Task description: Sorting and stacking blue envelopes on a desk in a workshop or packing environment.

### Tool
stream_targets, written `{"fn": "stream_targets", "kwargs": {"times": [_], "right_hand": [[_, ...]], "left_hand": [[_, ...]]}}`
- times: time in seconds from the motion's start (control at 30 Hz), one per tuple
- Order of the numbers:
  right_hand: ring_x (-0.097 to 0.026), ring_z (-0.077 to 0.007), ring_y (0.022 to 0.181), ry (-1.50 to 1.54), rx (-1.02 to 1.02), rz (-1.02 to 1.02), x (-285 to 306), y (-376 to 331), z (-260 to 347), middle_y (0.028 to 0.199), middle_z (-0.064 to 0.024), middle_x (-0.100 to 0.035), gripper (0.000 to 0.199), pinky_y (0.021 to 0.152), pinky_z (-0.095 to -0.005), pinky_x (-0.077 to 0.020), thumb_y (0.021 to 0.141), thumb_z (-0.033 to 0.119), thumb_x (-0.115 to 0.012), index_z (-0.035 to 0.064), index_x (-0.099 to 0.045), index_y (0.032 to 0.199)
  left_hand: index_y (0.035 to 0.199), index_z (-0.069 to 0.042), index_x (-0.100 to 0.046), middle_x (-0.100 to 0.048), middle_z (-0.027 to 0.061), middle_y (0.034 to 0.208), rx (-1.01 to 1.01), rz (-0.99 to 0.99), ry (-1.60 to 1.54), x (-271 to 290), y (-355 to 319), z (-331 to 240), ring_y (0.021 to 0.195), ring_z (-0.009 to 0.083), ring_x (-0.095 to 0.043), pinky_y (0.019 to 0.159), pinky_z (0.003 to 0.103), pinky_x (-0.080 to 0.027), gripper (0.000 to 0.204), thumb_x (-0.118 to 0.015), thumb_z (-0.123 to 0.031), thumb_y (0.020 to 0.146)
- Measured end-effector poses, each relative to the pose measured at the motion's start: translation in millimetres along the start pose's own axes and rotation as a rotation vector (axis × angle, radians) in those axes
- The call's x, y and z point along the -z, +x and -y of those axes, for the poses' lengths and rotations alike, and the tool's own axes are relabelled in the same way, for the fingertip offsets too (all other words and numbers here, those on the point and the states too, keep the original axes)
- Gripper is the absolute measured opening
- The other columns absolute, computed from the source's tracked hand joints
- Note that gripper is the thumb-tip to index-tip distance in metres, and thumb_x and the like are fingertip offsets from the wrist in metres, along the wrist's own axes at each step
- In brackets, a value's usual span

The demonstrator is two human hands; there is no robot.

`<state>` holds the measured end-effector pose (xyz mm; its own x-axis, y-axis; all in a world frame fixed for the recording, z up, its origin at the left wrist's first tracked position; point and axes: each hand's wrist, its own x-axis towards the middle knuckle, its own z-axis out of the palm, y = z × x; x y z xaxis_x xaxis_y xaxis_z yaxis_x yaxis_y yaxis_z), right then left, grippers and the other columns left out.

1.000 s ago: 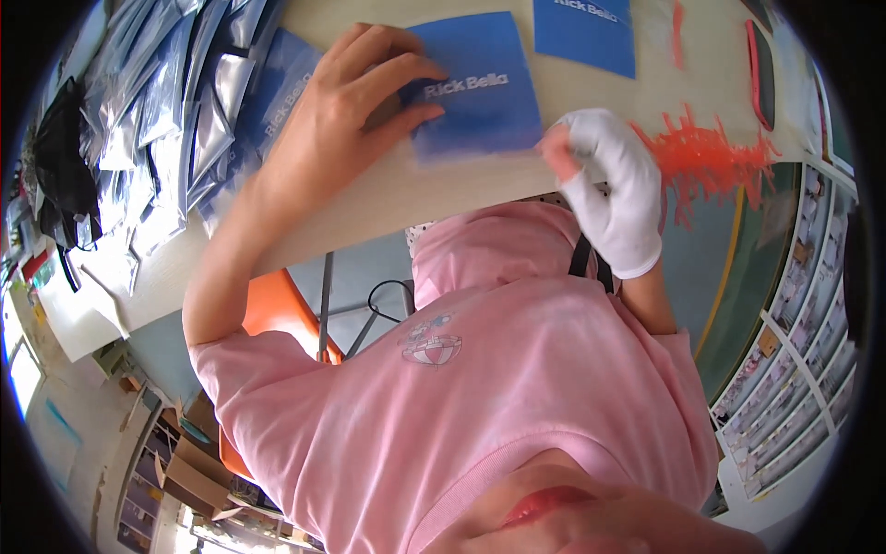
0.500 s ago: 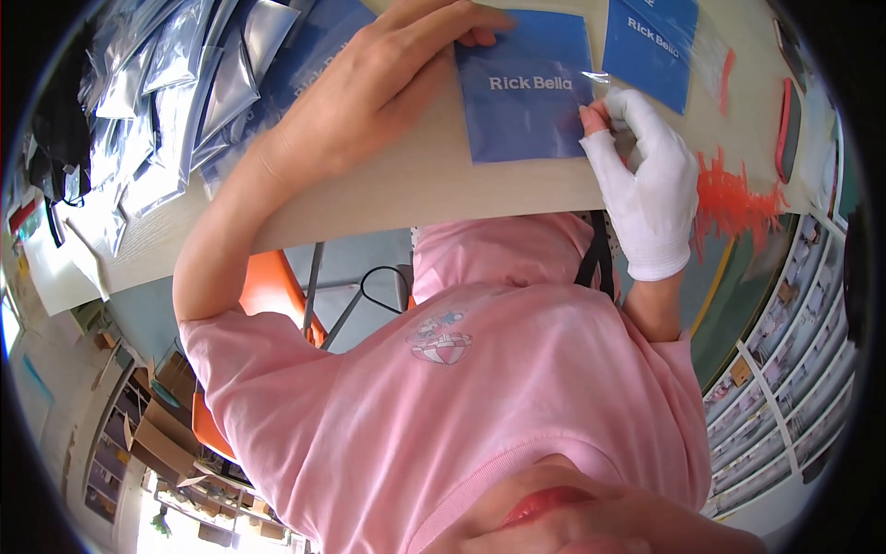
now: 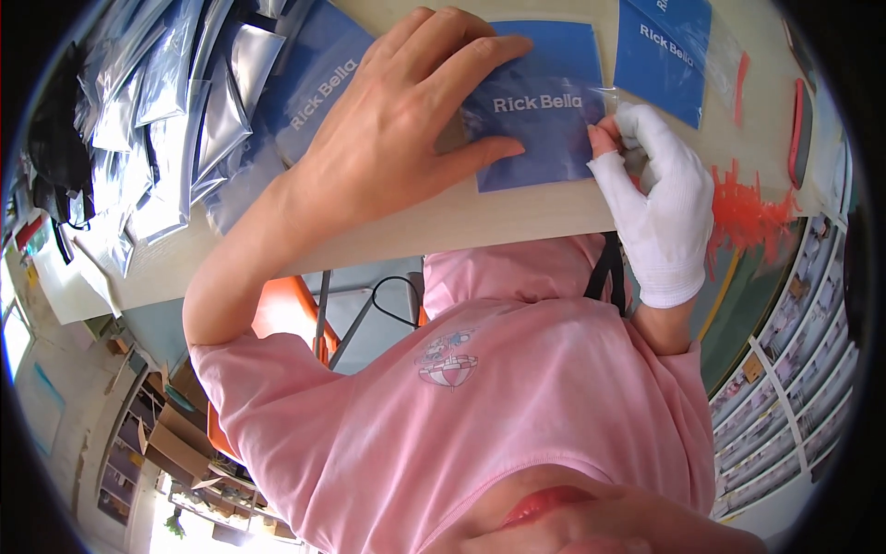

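A flat blue packet with white lettering lies on the table in front of me, with clear plastic film over its lower part. My bare left hand rests at its left side, thumb and forefinger spread over the packet's surface. At the right edge, my right hand, in a white glove with bare thumb and finger tips showing, pinches the film beside the packet. Whether it grips the packet's own edge too is hard to see.
To the left are a pile of shiny clear plastic bags and more blue packets. Another blue packet lies at the far right, near red plastic strips and a red-edged flat object. The table's front edge is close to my body.
My left hand has come down from the packet's upper edge, and its thumb now reaches the packet's lower left. The packet and both hands appear slightly lower in the picture.
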<state>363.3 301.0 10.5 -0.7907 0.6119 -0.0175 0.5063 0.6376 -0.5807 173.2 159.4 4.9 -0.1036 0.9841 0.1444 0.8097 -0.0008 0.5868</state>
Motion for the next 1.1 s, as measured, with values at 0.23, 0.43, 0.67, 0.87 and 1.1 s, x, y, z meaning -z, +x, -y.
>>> {"fn": "stream_targets", "kwargs": {"times": [0.23, 0.43, 0.67, 0.87, 1.1], "right_hand": [[-0.067, -0.0225, 0.072, 0.024, -0.025, 0.011, 0, 2, 1, 0.075, -0.0048, -0.067, 0.012, 0.061, -0.0347, -0.0512, 0.084, 0.013, -0.075, 0.0089, -0.064, 0.089], [-0.063, -0.0239, 0.068, -0.024, -0.129, 0.033, -2, 1, 8, 0.076, -0.0047, -0.064, 0.019, 0.059, -0.0377, -0.0489, 0.083, 0.014, -0.078, 0.0097, -0.064, 0.095], [-0.063, -0.0255, 0.087, -0.357, 0.553, -0.457, -5, -6, -7, 0.108, -0.0083, -0.066, 0.039, 0.075, -0.0381, -0.0496, 0.085, 0.017, -0.077, 0.0069, -0.065, 0.122], [-0.065, -0.0303, 0.104, -0.091, 0.612, -0.165, -16, -3, -8, 0.123, -0.0124, -0.064, 0.046, 0.088, -0.0439, -0.0512, 0.082, 0.024, -0.072, 0.0056, -0.066, 0.124], [-0.062, -0.0298, 0.102, -0.256, 0.482, -0.308, -2, -49, -56, 0.118, -0.0083, -0.065, 0.032, 0.087, -0.0426, -0.0488, 0.081, 0.010, -0.072, 0.0065, -0.066, 0.112]], "left_hand": [[0.130, 0.003, -0.055, -0.053, 0.0177, 0.110, -0.011, 0.012, 0.022, 1, 3, 0, 0.099, 0.0329, -0.054, 0.087, 0.040, -0.047, 0.064, -0.082, -0.024, 0.079], [0.125, -0.008, -0.065, -0.057, 0.0132, 0.117, 0.001, -0.176, -0.005, -18, -4, 5, 0.108, 0.0340, -0.057, 0.093, 0.041, -0.048, 0.059, -0.085, -0.014, 0.070], [0.133, -0.009, -0.060, -0.057, 0.0131, 0.118, -0.004, -0.166, -0.032, -20, -6, 6, 0.109, 0.0339, -0.057, 0.094, 0.043, -0.048, 0.070, -0.086, -0.014, 0.068], [0.127, -0.005, -0.061, -0.058, 0.0150, 0.115, -0.020, -0.155, -0.017, -12, -1, 9, 0.108, 0.0357, -0.056, 0.094, 0.044, -0.047, 0.061, -0.082, -0.015, 0.071], [0.131, -0.002, -0.057, -0.055, 0.0174, 0.129, 0.228, -0.313, 0.512, 8, 14, -8, 0.122, 0.0324, -0.054, 0.101, 0.043, -0.046, 0.051, -0.073, -0.015, 0.084]]}}
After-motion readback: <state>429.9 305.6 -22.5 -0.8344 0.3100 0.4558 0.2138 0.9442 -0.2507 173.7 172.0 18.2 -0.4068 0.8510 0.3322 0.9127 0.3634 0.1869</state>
